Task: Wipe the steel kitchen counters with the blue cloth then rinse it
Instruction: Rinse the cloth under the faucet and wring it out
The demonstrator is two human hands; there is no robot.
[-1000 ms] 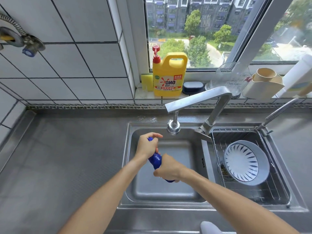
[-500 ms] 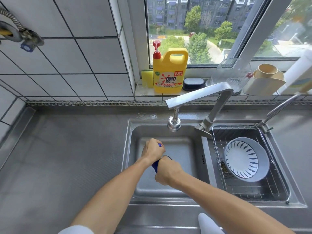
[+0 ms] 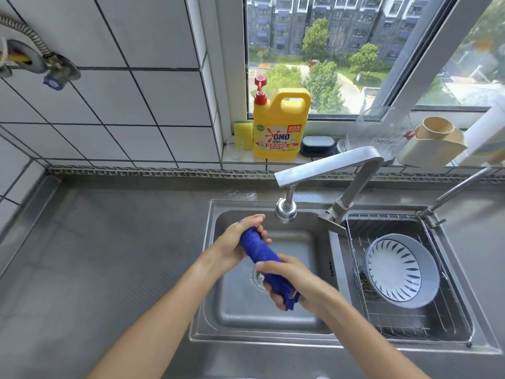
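The blue cloth (image 3: 259,250) is rolled into a thick twist and hangs over the left sink basin (image 3: 235,310), just below and left of the faucet head (image 3: 285,212). My left hand (image 3: 237,242) grips its upper end and my right hand (image 3: 289,280) grips its lower end, near the drain (image 3: 258,279). No water stream shows under the faucet (image 3: 328,165). The steel counter (image 3: 95,255) stretches to the left of the sink.
A wire rack (image 3: 448,321) in the right basin holds a blue-and-white bowl (image 3: 401,272). On the windowsill stand a yellow detergent jug (image 3: 278,127), a yellow sponge (image 3: 243,135), a dark soap box (image 3: 318,146), a glass jar (image 3: 382,129) and a beige cup holder (image 3: 434,143).
My hands were pressed close together with the cloth almost hidden; they have drawn apart, so a long twisted stretch of cloth now shows between them. The view has shifted slightly.
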